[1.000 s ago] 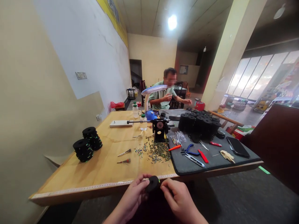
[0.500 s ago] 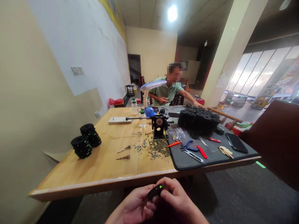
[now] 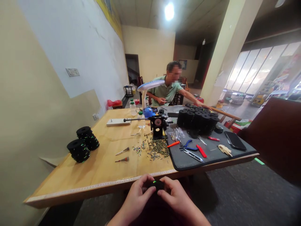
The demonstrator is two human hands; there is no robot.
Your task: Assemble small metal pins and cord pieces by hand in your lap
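Between both hands, just below the table's front edge, is a small black foam spool [image 3: 158,185] with a yellow-green bit on its upper side. My left hand [image 3: 141,194] grips its left end, thumb in front and fingers behind. My right hand [image 3: 172,193] pinches the right end between thumb and fingers. Much of the spool is hidden by the fingers. Beyond the hands lie a heap of small metal pieces [image 3: 158,147], coloured beads [image 3: 139,148] and two small brushes [image 3: 122,151]. A black hand-cranked winder [image 3: 158,127] stands behind them.
Two stacks of black spools [image 3: 78,151] stand at the table's left. On the grey mat [image 3: 183,164] lie blue pliers [image 3: 189,145], thread snips [image 3: 192,155], a phone [image 3: 235,140] and many black spools [image 3: 197,122]. A lamp [image 3: 150,84] rises behind; across the table a person [image 3: 164,94] reaches sideways.
My left hand has turned from palm-up under the spool to gripping its left end from above. Both hands now hold it level, slightly higher. The view has shifted a little.
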